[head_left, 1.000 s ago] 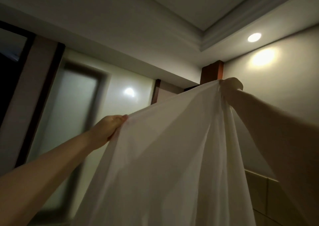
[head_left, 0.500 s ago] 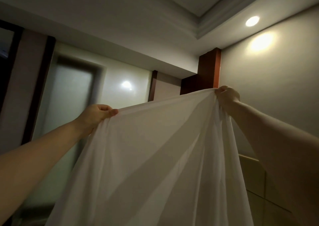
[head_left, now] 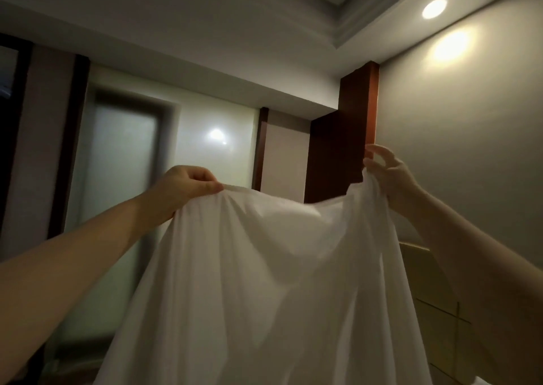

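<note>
A large white sheet (head_left: 258, 282) hangs in front of me, held up high by its top edge. My left hand (head_left: 185, 189) grips the upper left part of that edge, fingers curled round the cloth. My right hand (head_left: 388, 176) pinches the upper right part of the edge, with its upper fingers lifted off the cloth. The top edge sags in a curve between both hands. The sheet's lower part runs out of view at the bottom.
Behind the sheet stand a frosted glass door (head_left: 117, 208) at left and a dark wooden pillar (head_left: 343, 138) at centre right. A plain wall (head_left: 470, 149) with padded panels (head_left: 435, 311) fills the right. A ceiling spotlight (head_left: 434, 8) shines above.
Both hands have come down and closer together, so the sheet's top edge went from taut to sagging. The view has tilted downward a little.
</note>
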A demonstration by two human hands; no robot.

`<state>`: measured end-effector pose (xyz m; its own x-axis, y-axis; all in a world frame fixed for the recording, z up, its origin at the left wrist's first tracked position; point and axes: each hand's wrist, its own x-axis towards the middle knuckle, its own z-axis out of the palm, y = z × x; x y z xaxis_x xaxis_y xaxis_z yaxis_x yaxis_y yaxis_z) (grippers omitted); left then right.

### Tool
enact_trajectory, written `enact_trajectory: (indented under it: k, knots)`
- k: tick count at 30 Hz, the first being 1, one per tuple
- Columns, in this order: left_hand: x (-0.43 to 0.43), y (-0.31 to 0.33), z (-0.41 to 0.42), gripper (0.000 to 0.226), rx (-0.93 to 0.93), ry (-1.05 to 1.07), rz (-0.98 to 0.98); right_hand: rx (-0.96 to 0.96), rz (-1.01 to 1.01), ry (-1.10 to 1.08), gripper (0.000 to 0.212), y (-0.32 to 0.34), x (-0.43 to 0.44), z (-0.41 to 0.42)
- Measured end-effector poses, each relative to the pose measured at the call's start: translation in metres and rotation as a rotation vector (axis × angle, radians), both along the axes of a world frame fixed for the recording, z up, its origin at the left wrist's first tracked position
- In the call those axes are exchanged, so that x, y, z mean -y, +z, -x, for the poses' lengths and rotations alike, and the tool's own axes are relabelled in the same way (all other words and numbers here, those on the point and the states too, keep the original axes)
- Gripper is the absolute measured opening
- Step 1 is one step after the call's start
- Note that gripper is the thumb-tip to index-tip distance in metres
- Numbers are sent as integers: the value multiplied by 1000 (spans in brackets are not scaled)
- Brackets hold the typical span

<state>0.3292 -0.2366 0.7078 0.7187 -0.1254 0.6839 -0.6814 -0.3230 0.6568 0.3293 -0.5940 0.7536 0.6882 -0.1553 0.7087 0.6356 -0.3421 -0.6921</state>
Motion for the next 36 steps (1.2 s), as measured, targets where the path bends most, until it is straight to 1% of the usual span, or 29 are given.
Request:
enact_trajectory:
  k: [1,2,5,6,8,11,14,17,21,23,25,27,31,33,34,35,36]
  knots:
    - [8,2,4,14,12,-9,-47,-2,-16,95,38,-8,-15,12]
    - [17,4,8,12,29,-19,-105,-25,27,147,38,-17,-33,22]
    - [47,5,21,10,61,-40,-291,-212,301,245,36,-48,-93,44]
    - [55,3,24,10,52,-53,-335,-290,333,319,30,-60,-108,47]
    - [60,-3,27,9,27,-69,-375,-407,294,465,20,-78,-126,51]
    - [49,-15,23,11,-27,-57,-346,-466,265,506,20,-94,-133,51]
    - [40,-25,21,10,-40,-14,-397,-484,312,461,21,-102,-144,53]
    - [37,-27,26,8,-39,-6,-409,-471,309,403,21,-104,-155,55]
    - [32,-29,32,9,-57,-25,-417,-383,359,242,23,-107,-167,50]
    - [27,-31,34,10,-66,-55,-400,-338,389,181,21,-107,-170,49]
    - [20,-36,35,8,-97,-108,-360,-285,394,147,20,-104,-171,48]
    - [13,-42,35,10,-172,-159,-309,-240,362,106,18,-96,-167,43]
    - [0,-47,31,17,-340,-290,-31,-208,281,14,18,-63,-147,28]
    - [-5,-45,27,15,-360,-329,34,-198,213,-12,19,-41,-138,24]
    - [-4,-43,25,10,-355,-336,45,-185,202,-20,18,-30,-136,24]
    - [-2,-40,25,5,-352,-336,62,-170,211,-29,17,-20,-135,26]
    - [2,-38,23,5,-332,-320,64,-149,233,-39,16,-10,-136,27]
